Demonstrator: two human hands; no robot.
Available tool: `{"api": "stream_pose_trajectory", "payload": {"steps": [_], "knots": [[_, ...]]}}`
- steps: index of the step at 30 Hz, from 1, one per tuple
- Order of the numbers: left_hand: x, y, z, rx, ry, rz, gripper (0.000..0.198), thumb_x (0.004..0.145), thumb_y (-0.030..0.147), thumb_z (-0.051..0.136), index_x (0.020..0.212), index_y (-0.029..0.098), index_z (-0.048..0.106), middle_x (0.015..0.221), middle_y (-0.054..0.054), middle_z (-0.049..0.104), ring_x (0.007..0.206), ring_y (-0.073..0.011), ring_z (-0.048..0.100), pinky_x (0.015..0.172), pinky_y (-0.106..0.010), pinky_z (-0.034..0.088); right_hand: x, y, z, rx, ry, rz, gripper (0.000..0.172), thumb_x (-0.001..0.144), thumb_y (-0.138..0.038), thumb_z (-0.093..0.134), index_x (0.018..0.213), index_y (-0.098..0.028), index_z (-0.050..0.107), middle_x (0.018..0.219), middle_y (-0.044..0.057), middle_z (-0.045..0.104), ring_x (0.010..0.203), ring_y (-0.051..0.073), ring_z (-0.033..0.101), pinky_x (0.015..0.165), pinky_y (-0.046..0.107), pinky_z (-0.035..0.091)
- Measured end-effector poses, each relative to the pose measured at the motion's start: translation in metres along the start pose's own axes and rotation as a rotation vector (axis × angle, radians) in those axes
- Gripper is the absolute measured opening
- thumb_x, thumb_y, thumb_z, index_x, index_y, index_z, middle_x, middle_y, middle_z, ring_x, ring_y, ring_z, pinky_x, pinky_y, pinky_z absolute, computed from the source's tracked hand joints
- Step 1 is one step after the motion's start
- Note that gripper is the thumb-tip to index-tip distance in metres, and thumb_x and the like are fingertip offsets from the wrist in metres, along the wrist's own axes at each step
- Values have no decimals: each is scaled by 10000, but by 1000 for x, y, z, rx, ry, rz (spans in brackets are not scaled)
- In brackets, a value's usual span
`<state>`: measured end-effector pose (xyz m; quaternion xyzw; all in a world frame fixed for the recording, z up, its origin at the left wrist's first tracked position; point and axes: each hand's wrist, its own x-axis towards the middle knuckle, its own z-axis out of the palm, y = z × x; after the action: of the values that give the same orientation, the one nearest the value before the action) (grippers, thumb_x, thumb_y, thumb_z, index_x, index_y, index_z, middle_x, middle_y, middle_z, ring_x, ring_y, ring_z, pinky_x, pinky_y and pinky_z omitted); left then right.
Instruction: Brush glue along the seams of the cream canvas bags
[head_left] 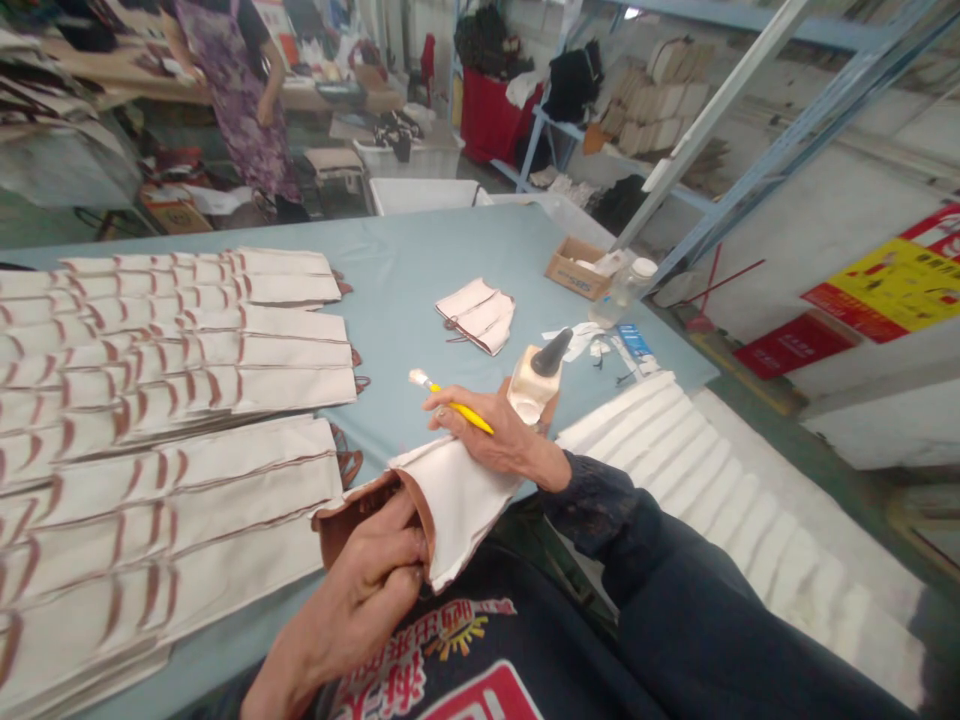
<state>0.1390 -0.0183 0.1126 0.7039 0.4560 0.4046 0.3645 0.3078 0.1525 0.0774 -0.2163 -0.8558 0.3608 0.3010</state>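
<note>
A cream fabric pouch (461, 505) with a brown lining lies tilted at the near table edge, close to my body. My left hand (356, 580) has its fingers inside the brown-edged mouth and grips the rim; the fingertips are hidden in the lining. Over the pouch's far end rests my right hand (506, 435), closed on a yellow-handled brush (471, 414) whose pale bristles point up and left. Right behind that hand is a cream squarish bottle (536, 378) with a dark cone nozzle. Whether the hand touches the bottle, I cannot tell.
Overlapping rows of cream pouches (285, 360) cover the table's left side. Another pouch (476, 312) lies farther back. A cardboard box (577, 268), a clear jar (624, 290) and white padded pieces (675, 470) sit at the right. A person in a patterned apron (236, 95) stands beyond.
</note>
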Motion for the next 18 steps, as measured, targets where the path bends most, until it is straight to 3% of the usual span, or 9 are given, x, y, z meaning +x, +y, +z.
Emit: {"api": "stream_pose_trajectory", "payload": {"steps": [3, 7, 9, 13, 18], "knots": [[0, -1, -6, -80, 23, -57, 312, 921, 152, 466, 654, 226, 612, 894, -75, 703, 842, -230, 640, 746, -319, 545, 0, -4, 5, 88, 101, 44, 319, 1107, -420, 472, 1114, -182, 684, 779, -21, 680, 615, 111, 595, 620, 237, 458], [-6, -8, -21, -317, 10, -298, 220, 891, 384, 639, 758, 222, 703, 765, -59, 696, 716, -246, 630, 675, -340, 552, -5, -17, 2, 31, 244, 9, 302, 1098, -407, 485, 1075, -185, 688, 697, -42, 632, 525, 105, 534, 548, 230, 416], [-7, -14, -27, -356, 93, -395, 271, 864, 469, 687, 782, 212, 712, 746, -55, 691, 700, -250, 627, 640, -335, 538, -7, -25, 0, -27, 271, -62, 292, 1102, -397, 486, 1087, -192, 693, 726, -31, 673, 511, 102, 544, 550, 230, 441], [0, -22, -28, -350, 246, -500, 288, 895, 470, 687, 856, 192, 748, 805, -50, 728, 738, -229, 643, 659, -309, 527, -10, -33, 0, -113, 288, -218, 321, 1123, -409, 447, 1141, -203, 692, 916, 34, 777, 643, 121, 672, 636, 235, 528], [16, -20, -21, -344, 253, -533, 284, 899, 423, 663, 1004, 183, 772, 860, -43, 759, 754, -210, 644, 689, -302, 528, -11, -24, 1, -86, 299, -194, 385, 1119, -461, 439, 1246, -201, 694, 820, 27, 736, 686, 153, 678, 684, 282, 565]]}}
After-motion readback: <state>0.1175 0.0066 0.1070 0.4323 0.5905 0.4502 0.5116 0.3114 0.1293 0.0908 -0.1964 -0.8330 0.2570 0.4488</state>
